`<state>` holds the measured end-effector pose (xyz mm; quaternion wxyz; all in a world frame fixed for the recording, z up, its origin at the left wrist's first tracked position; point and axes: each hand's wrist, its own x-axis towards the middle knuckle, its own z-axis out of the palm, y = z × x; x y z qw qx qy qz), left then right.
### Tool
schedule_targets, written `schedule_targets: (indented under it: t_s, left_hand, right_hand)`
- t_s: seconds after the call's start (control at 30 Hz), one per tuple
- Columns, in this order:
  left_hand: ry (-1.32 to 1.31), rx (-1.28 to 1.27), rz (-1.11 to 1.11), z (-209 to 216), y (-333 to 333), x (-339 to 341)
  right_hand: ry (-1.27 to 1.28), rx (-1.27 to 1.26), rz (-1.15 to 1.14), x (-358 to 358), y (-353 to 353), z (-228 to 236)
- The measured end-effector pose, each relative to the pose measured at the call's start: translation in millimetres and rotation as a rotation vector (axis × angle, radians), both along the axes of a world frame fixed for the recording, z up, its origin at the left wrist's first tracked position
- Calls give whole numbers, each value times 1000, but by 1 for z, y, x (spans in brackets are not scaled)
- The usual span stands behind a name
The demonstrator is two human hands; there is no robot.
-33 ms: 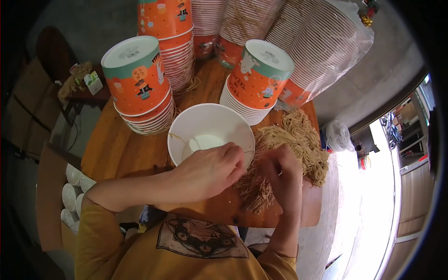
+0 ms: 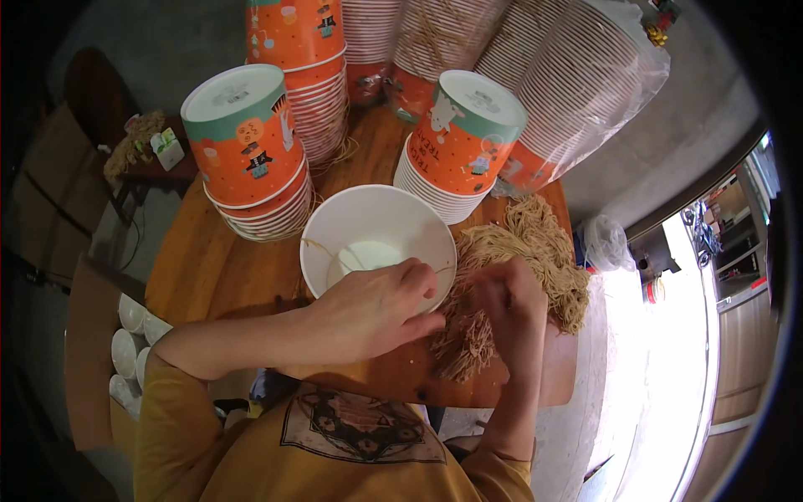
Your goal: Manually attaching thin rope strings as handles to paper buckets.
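A white paper bucket (image 2: pixel 381 209) stands mouth up on the table in front of me. A thin tan cord (image 2: pixel 316 245) comes through its left wall and trails inside; another bit of cord shows by the right wall. Over the bucket's near right rim is my left hand (image 2: pixel 372 314), fingers curled and thumb stuck out to the right; what the fingers hold is hidden. My right hand (image 2: pixel 514 305) is closed just right of the bucket, above a heap of tan cords (image 2: pixel 535 251). Its fingertips are blurred, so anything pinched there cannot be made out.
Upside-down stacks of orange and green printed buckets stand behind, at the left (image 2: pixel 251 151) and right (image 2: pixel 468 138). Plastic-wrapped bucket stacks (image 2: pixel 585 84) fill the table's back. A cardboard box (image 2: pixel 88 360) with white rolled items is at lower left. The wooden table (image 2: pixel 217 280) has a rounded edge.
My left thumb has moved away from the curled fingers, out to the right. My right hand has shifted slightly right. The bucket has stayed in place.
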<state>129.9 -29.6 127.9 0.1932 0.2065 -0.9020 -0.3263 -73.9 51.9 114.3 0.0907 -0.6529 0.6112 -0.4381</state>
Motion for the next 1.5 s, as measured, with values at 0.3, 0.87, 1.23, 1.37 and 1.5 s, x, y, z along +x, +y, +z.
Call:
schedule_targets:
  t_s: [0.3, 0.87, 1.23, 1.37, 1.5]
  left_hand:
    - [-172, -331, -110, 2, -15, 41]
    - [-161, 65, -20, 7, -8, 9]
    - [-157, 104, -10, 8, -6, 8]
    - [-185, 125, -11, 9, -7, 7]
    - [-164, 90, -23, 9, -8, 7]
  right_hand:
    - [-272, -210, -328, 5, 10, -28]
    - [-83, -247, -340, 61, 15, -66]
    - [-100, -245, -321, 62, 8, -68]
    - [-74, -247, -327, 63, 6, -68]
    - [-87, -237, -327, 64, 4, -67]
